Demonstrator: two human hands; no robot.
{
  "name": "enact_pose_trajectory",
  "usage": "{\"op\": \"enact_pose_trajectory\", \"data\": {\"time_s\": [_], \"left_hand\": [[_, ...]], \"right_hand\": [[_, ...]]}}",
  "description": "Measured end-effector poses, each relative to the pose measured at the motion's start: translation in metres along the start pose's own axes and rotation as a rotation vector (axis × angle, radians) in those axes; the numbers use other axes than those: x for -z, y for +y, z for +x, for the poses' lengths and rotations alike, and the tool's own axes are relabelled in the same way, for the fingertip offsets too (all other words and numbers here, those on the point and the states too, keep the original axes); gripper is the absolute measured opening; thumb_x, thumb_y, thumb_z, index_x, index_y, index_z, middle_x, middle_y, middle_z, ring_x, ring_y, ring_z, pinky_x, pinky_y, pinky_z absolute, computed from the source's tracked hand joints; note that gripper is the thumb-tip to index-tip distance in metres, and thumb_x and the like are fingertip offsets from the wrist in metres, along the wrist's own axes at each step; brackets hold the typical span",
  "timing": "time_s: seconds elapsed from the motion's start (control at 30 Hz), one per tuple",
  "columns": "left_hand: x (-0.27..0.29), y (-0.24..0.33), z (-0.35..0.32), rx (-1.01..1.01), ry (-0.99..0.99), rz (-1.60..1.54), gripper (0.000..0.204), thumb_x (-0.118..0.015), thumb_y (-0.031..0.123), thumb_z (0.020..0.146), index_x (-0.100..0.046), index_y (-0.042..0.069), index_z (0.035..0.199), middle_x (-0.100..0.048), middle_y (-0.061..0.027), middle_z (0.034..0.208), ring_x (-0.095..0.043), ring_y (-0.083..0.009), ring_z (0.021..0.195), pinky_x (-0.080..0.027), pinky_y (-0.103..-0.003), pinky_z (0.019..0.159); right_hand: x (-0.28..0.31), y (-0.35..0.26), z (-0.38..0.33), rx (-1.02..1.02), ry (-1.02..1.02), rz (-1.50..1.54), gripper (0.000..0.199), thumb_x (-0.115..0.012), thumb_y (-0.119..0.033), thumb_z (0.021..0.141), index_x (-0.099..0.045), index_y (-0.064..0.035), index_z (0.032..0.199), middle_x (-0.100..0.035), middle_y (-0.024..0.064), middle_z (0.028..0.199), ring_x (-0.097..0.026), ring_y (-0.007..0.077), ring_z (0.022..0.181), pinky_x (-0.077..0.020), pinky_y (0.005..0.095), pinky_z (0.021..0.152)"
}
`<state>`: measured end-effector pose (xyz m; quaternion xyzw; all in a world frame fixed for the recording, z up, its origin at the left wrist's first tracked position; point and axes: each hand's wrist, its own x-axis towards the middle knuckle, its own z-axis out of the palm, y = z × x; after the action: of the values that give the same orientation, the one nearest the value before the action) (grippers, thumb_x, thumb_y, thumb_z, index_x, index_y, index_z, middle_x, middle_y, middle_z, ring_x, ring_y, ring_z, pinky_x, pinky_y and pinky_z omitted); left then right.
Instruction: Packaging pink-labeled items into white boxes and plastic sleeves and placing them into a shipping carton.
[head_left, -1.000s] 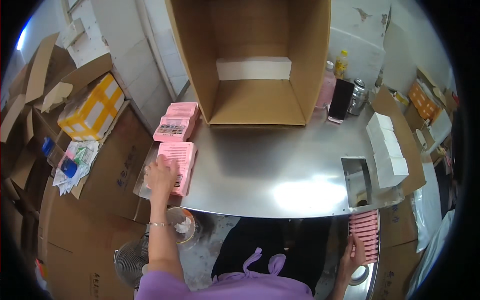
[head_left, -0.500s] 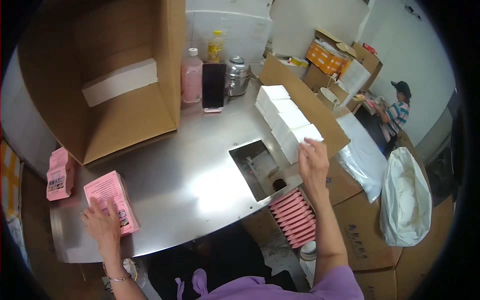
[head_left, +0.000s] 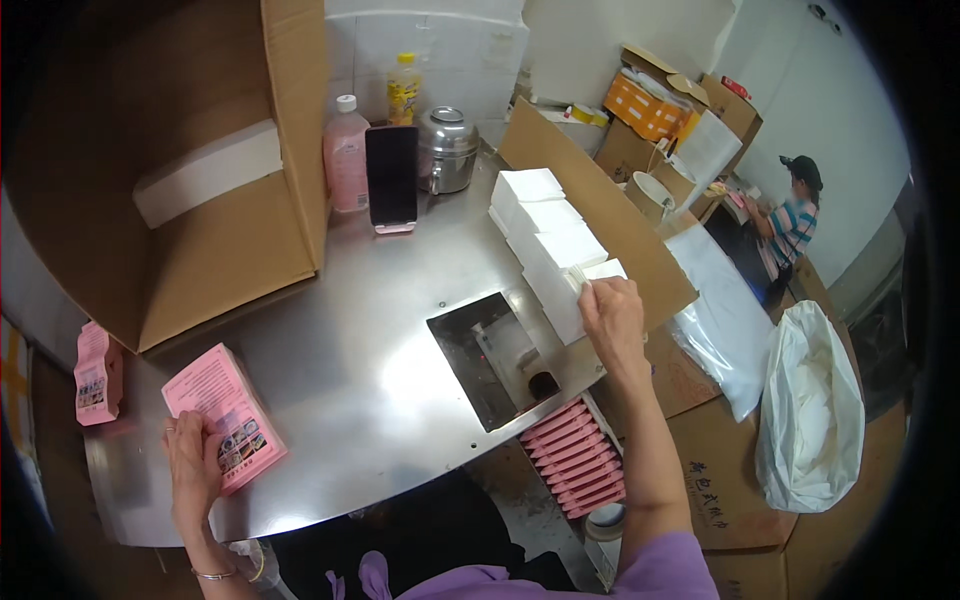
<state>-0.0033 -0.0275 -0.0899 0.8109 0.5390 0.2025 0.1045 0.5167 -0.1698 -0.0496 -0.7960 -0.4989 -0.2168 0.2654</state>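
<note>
My left hand (head_left: 192,455) lies at the near left of the table, its fingers drawn together on the edge of a stack of pink printed sheets (head_left: 222,405). What lies under its fingertips is partly hidden. To the right, my right hand (head_left: 615,325) pinches some white folded tissues (head_left: 577,278) at the near end of a row of white tissue stacks (head_left: 545,235). The stacks stand close together in front of an upright cardboard flap (head_left: 590,200). A smaller pink bundle (head_left: 97,375) rests at the table's left edge.
A large open carton (head_left: 225,235) stands at the back left. Beside it are a pink bottle (head_left: 347,160), a phone on a stand (head_left: 392,180) and a steel pot (head_left: 447,150). The steel table (head_left: 370,310) has a rectangular opening (head_left: 495,360). Pink packs (head_left: 575,460) sit below; a person (head_left: 793,225) works far right.
My left hand's fingers have gone from spread flat to drawn together at the pink stack's edge. My right hand now pinches tissues at the near stack. The view has shifted slightly.
</note>
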Motion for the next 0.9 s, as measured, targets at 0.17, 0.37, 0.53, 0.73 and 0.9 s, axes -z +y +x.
{"op": "enact_pose_trajectory", "data": {"time_s": [0.17, 0.37, 0.53, 0.73, 0.9], "left_hand": [[-0.020, 0.065, 0.004, -0.069, 0.189, -0.320, 0.008, -0.058, -0.002, 0.087, -0.053, 0.003, 0.091, -0.052, -0.0138, 0.088, -0.050, -0.0348, 0.087, -0.042, -0.043, 0.080], [-0.104, 0.158, -0.016, -0.705, -0.173, -0.336, 0.033, -0.068, 0.008, 0.074, -0.061, 0.003, 0.106, -0.056, -0.0175, 0.107, -0.056, -0.0376, 0.102, -0.048, -0.047, 0.088], [-0.094, 0.149, -0.012, -0.501, -0.046, -0.178, 0.082, -0.081, 0.035, 0.060, -0.057, 0.003, 0.131, -0.044, -0.0249, 0.146, -0.046, -0.0451, 0.126, -0.038, -0.054, 0.099], [-0.100, 0.172, -0.001, -0.356, 0.229, -0.026, 0.070, -0.080, 0.040, 0.065, -0.059, 0.011, 0.125, -0.041, -0.0261, 0.148, -0.033, -0.0452, 0.139, -0.028, -0.058, 0.104], [-0.088, 0.160, -0.016, -0.380, -0.012, -0.012, 0.059, -0.076, 0.045, 0.071, -0.065, 0.010, 0.117, -0.048, -0.0227, 0.140, -0.040, -0.0437, 0.128, -0.030, -0.055, 0.101]], "right_hand": [[-0.006, 0.009, -0.006, -0.027, 0.088, -0.012, 0.027, -0.063, 0.000, 0.081, -0.071, -0.0007, 0.106, -0.068, 0.0174, 0.107, -0.062, 0.0358, 0.095, -0.0486, 0.0437, 0.087], [-0.023, -0.085, -0.058, 0.462, 0.067, 0.331, 0.037, -0.060, 0.002, 0.085, -0.060, 0.0034, 0.121, -0.062, 0.0222, 0.127, -0.061, 0.0411, 0.117, -0.0496, 0.0485, 0.101], [-0.026, -0.151, -0.133, 0.756, -0.256, 0.463, 0.043, -0.068, -0.014, 0.077, -0.061, 0.0009, 0.117, -0.063, 0.0174, 0.109, -0.063, 0.0344, 0.108, -0.0345, 0.0605, 0.111], [-0.054, -0.180, -0.085, 0.754, -0.315, 0.441, 0.028, -0.069, -0.009, 0.070, -0.064, 0.0004, 0.096, -0.065, 0.0161, 0.086, -0.064, 0.0340, 0.090, -0.0418, 0.0507, 0.105], [-0.001, -0.077, -0.028, 0.301, 0.007, -0.186, 0.040, -0.069, -0.004, 0.075, -0.062, 0.0023, 0.114, -0.062, 0.0134, 0.095, -0.060, 0.0329, 0.087, -0.0476, 0.0439, 0.076]]}}
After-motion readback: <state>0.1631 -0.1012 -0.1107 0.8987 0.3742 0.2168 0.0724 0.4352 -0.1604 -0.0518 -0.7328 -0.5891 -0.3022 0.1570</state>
